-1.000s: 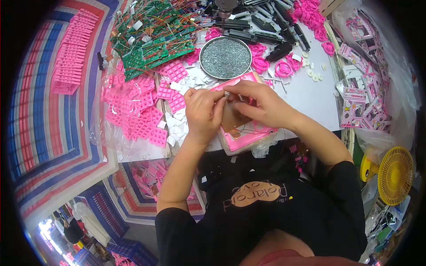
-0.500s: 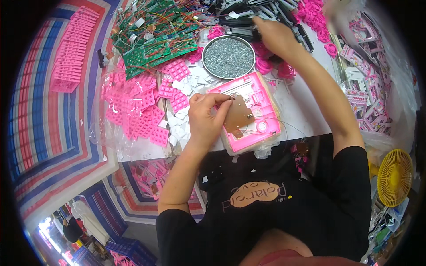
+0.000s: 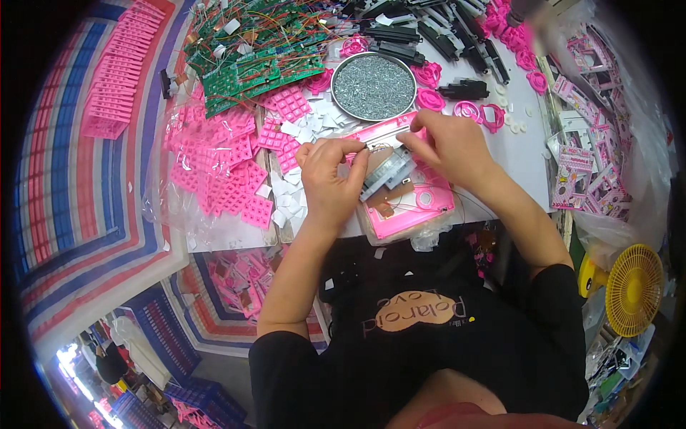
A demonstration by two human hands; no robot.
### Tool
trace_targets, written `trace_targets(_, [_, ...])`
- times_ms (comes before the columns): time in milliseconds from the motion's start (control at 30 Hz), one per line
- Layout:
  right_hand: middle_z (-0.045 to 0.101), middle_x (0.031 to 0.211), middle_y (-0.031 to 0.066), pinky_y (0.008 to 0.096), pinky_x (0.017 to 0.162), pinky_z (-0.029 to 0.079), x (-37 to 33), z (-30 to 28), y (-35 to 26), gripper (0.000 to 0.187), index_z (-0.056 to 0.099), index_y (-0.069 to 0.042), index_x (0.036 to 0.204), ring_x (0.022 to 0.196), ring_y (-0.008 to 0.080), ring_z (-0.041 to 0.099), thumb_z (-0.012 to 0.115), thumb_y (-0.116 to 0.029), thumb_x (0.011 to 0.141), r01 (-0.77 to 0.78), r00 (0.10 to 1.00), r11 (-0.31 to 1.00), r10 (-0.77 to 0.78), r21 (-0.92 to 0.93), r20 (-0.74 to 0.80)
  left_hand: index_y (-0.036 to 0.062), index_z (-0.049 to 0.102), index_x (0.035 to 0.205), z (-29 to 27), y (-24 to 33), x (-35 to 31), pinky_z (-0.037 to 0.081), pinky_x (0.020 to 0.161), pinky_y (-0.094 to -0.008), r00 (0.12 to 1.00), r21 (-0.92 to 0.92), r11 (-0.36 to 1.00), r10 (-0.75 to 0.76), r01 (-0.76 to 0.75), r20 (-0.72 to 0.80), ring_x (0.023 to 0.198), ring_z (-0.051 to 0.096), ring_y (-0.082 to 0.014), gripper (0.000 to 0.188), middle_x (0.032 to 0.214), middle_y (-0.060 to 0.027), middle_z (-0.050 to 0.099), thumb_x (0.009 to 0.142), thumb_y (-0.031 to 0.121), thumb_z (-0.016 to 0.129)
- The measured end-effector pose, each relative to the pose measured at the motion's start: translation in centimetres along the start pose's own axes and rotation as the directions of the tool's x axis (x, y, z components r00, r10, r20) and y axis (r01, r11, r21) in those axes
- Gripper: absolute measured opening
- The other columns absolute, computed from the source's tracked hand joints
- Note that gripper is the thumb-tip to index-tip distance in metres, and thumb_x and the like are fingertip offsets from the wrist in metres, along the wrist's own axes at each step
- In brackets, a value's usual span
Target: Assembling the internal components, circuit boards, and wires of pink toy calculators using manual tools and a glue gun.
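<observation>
My left hand (image 3: 330,173) pinches a thin wire (image 3: 379,148); I can't tell if my right hand (image 3: 455,146) pinches anything. The grey part (image 3: 389,174) looks light and hard, best held by its ends.

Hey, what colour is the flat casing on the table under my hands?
The casing is bright pink; it shows best in the head view, the only one here.

Casing (image 3: 409,216) pink; circuit boards (image 3: 264,71) green; sheet (image 3: 93,239) striped red-white-blue.
</observation>
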State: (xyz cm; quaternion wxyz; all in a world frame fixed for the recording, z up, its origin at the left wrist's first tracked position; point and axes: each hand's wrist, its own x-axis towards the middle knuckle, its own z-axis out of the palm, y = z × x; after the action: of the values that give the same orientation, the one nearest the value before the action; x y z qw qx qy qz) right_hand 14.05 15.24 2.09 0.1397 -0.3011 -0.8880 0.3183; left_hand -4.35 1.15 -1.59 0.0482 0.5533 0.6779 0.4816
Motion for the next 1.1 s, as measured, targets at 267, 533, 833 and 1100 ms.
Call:
trace_targets(267, [0.067,0.098,0.0099,0.0401,0.081,0.055,2.6,-0.2,0.0,0.035,0.068,-0.009,0.107,0.095,0.0307,0.064,0.081,-0.028,0.081,0.398,0.861,0.882,-0.454,-0.251,-0.229,0.0114,0.068,0.088,-0.3,-0.4,0.8,0.036,0.082,-0.0376,0.987,-0.097,0.99,0.116,-0.106,0.107,0.077,0.062,-0.0206,0.013,0.081,-0.002,0.067,0.081,0.007,0.078])
trace_targets(533, [0.066,0.105,0.0089,0.0421,0.085,0.052,0.2,-0.1,-1.4,0.025,0.07,-0.008,0.103,0.1,0.0314,0.06,0.078,-0.018,0.082,0.473,0.873,0.881,-0.472,-0.023,-0.121,0.0111,0.067,0.088,-0.5,-0.5,0.6,0.036,0.081,-0.037,0.988,-0.087,0.987,0.138,-0.132,0.071,0.077,0.062,-0.0205,0.014,0.081,-0.0016,0.067,0.08,0.005,0.076])
trace_targets(833, [0.066,0.112,0.0111,0.0425,0.092,0.051,0.5,1.4,-1.5,0.04,0.071,-0.008,0.113,0.108,0.0319,0.058,0.082,-0.024,0.078,0.383,0.892,0.92,-0.392,-0.085,-0.225,0.0101,0.067,0.09,-0.5,-0.9,0.2,0.038,0.083,-0.0359,0.986,-0.206,0.977,0.079,-0.048,0.145,0.077,0.062,-0.019,0.014,0.081,-0.0007,0.066,0.081,0.003,0.076])
trace_targets(1100, [0.066,0.115,0.0095,0.0422,0.095,0.049,2.5,0.8,0.2,0.031,0.071,-0.009,0.111,0.109,0.0329,0.057,0.077,-0.019,0.082,0.36,0.89,0.924,-0.381,-0.125,-0.25,0.01,0.067,0.089,-1.0,-1.5,0.4,0.039,0.085,-0.0356,0.982,-0.199,0.974,0.14,-0.113,0.128,0.077,0.062,-0.0184,0.015,0.085,-0.0001,0.069,0.081,0.001,0.075])
